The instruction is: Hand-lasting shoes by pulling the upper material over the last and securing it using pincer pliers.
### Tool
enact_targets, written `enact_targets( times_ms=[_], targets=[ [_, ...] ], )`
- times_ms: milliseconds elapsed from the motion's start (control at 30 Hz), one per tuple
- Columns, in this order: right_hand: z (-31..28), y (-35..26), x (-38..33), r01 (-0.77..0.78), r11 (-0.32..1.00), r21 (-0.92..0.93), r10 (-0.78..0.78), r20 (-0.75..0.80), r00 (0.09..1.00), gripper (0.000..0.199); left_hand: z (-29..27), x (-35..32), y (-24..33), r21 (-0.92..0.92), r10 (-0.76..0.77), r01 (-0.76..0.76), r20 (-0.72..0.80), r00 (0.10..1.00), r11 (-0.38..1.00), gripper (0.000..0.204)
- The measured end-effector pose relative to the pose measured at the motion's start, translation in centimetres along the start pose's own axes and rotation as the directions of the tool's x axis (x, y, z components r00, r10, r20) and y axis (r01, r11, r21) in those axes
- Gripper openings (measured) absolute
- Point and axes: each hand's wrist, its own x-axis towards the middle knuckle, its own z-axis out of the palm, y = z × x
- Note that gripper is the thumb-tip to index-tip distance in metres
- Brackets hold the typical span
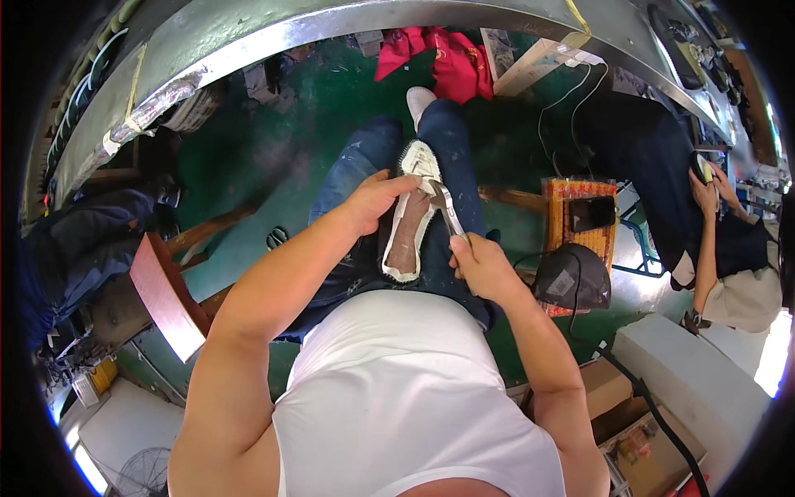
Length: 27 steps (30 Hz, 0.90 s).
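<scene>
A shoe (407,232) lies sole up along my thighs, toe pointing away from me. Its brown bottom is ringed by a white folded edge, and the toe part is white. My left hand (377,199) is closed on the shoe's left side, thumb pressed on the bottom near the forefoot. In my right hand (480,263) is a pair of metal pincers (449,209), gripped by the handles. The head of the pincers touches the shoe's right edge near the forefoot, close to my left thumb. Whether the jaws bite on material is too small to tell.
A metal-edged bench (273,45) curves across the far side. Black scissors (277,238) lie at left, near a wooden board (168,294). At right, a phone (591,214) and a dark cap-like thing (573,277) rest on an orange woven seat. Farther right, a co-worker's hands (714,189) hold a shoe.
</scene>
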Motion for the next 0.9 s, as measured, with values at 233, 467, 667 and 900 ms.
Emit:
enact_targets(
  times_ms=[233, 467, 667, 900],
  targets=[
    [-2.0, -0.1, -2.8, 0.373, 0.835, -0.404, -0.355, 0.121, 0.927, 0.032, 0.6, -1.7, 1.3, 0.002, 0.001, -0.001, 0.111, 0.994, 1.000, 0.072],
    [-1.2, -2.3, -1.8, 0.382, 0.607, -0.697, -0.424, 0.122, 0.897, 0.036, 0.0, -0.8, -0.1, -0.037, 0.032, -0.029, 0.085, 0.996, 0.999, 0.078],
    [-2.4, 1.6, -1.1, 0.264, 0.854, -0.449, -0.235, 0.121, 0.965, 0.038, -0.3, -2.4, -2.5, 0.152, 0.272, -0.307, 0.210, 0.939, 0.940, 0.093],
    [-6.1, -1.5, -0.4, -0.091, 0.978, -0.187, 0.156, 0.367, 0.917, 0.041, 0.0, -3.2, -5.2, 0.104, 0.422, -0.458, 0.254, 0.871, 0.883, 0.094]
  ],
)
